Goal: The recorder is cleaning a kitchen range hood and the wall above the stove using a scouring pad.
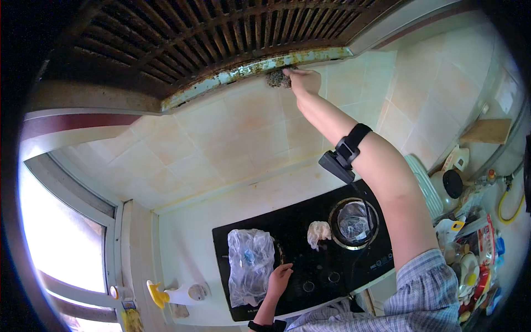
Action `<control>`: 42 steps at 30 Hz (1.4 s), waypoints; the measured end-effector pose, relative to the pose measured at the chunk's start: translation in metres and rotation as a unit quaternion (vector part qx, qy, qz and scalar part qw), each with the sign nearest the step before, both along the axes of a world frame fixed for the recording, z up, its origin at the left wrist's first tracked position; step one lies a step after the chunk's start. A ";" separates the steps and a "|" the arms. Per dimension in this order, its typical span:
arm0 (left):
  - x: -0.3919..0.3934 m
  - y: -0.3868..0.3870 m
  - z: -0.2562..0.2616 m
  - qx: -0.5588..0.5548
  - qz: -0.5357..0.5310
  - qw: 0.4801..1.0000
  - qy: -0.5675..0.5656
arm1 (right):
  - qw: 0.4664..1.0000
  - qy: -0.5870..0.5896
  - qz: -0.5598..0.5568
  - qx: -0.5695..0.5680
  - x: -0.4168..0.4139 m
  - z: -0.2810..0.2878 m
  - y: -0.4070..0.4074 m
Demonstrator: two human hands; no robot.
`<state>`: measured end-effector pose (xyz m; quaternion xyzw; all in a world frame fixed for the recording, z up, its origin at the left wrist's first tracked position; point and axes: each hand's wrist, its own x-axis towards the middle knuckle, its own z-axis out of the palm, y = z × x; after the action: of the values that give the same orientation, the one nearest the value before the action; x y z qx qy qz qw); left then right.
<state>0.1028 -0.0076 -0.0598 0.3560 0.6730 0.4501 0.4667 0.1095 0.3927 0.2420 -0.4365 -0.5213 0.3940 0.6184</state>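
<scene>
My right hand (306, 83) is raised high, gripping a dark metal scouring pad (277, 79). The pad is pressed against the lower edge of the range hood's front strip (249, 68), a pale metal band with brown grease and rust stains. Above it spreads the hood's slatted grille (232, 31), coated dark brown. My left hand (280, 279) is low over the black glass gas cooktop (303, 299), its fingers loosely apart with nothing seen in them. Just left of that hand lies a crumpled clear plastic bag (251, 265).
A crumpled pale cloth or tissue (319, 235) lies near the right burner (353, 223), which has clear plastic in it. A yellow-headed spray bottle (178, 294) is on the counter at left, near the window (62, 224). Bottles and packages (473, 257) crowd the right side.
</scene>
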 end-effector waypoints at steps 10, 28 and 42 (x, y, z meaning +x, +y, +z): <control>0.003 -0.018 0.012 -0.035 0.015 0.999 -0.005 | 0.997 0.056 -0.018 -0.059 -0.006 -0.009 0.005; -0.002 -0.012 -0.011 0.012 0.025 0.999 -0.047 | 0.999 -0.029 0.014 0.025 0.002 -0.020 0.029; -0.002 0.000 0.018 0.008 0.023 0.998 -0.050 | 0.996 -0.009 0.058 0.067 0.008 -0.015 0.016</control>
<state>0.1007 -0.0075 -0.0420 0.3210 0.6534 0.4830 0.4866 0.1172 0.4091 0.2265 -0.3664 -0.5764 0.3896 0.6178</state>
